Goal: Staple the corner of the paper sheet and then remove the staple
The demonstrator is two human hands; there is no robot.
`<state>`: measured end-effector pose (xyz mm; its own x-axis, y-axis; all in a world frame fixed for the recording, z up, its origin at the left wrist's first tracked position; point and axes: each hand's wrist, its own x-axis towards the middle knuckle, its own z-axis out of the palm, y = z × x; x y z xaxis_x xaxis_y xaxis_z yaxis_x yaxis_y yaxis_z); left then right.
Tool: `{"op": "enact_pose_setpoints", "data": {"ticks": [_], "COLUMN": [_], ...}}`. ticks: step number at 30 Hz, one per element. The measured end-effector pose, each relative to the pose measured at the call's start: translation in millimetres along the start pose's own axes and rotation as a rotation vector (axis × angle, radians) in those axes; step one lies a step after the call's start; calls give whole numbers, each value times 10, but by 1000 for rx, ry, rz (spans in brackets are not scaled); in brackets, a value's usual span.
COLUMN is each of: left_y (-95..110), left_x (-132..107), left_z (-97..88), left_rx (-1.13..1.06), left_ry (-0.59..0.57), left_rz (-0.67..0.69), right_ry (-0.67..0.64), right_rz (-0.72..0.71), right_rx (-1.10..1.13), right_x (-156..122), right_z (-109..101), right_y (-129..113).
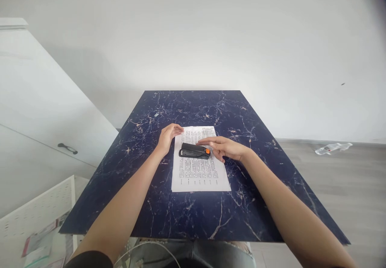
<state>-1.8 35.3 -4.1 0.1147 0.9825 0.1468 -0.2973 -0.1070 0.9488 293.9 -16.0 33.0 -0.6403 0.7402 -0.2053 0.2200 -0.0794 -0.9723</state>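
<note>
A printed white sheet of paper (199, 171) lies flat in the middle of a dark blue marble-patterned table (193, 215). A black stapler (194, 150) with an orange end rests across the sheet's upper half. My right hand (226, 147) hovers just right of the stapler, fingers stretched out towards its orange end, holding nothing. My left hand (169, 136) rests at the sheet's top left corner, fingers loosely curled and apart, touching the paper's edge.
A white cabinet (36, 111) with a dark handle (68, 148) stands at the left. A white perforated board (39, 215) with papers lies low at the left. A crushed plastic bottle (331, 148) lies on the grey floor at the right. A white wall rises behind the table.
</note>
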Motion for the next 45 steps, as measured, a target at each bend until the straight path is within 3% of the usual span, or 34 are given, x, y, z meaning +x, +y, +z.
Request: {"op": "enact_pose_setpoints", "data": {"ticks": [3, 7, 14, 18, 20, 24, 27, 29, 34, 42, 45], "left_y": [25, 46, 68, 53, 40, 51, 105, 141, 151, 64, 32], "left_x": [10, 12, 28, 33, 32, 30, 15, -10, -77, -54, -15], "left_z": [-6, -8, -22, -41, -55, -70, -48, -20, 18, -25, -50], "left_rx": [-55, -66, -123, -128, -132, -192, -294, -356, -385, -291, -277], "left_ry": [0, -4, 17, 8, -6, 1, 4, -59, -283, -275, -228], "left_rz": [-20, -39, -78, -81, -79, -75, -105, -158, -258, -247, -252], "right_ry": [-161, -160, -131, -117, -47, 258, 489, 609, 630, 886, 1004], "right_rz": [131, 191, 204, 139, 60, -132, -285, -359, -508, -750, -730], "right_rx": [246, 377, 363, 216, 22, -319, -517, -718, -1112, -1417, -1268], "right_x": [52, 128, 92, 74, 81, 116, 111, 82, -6, 2, 12], "right_z": [73, 109, 100, 212, 312, 481, 499, 468, 407, 453, 425], "right_y": [73, 142, 94, 31, 28, 100, 165, 201, 240, 141, 124]}}
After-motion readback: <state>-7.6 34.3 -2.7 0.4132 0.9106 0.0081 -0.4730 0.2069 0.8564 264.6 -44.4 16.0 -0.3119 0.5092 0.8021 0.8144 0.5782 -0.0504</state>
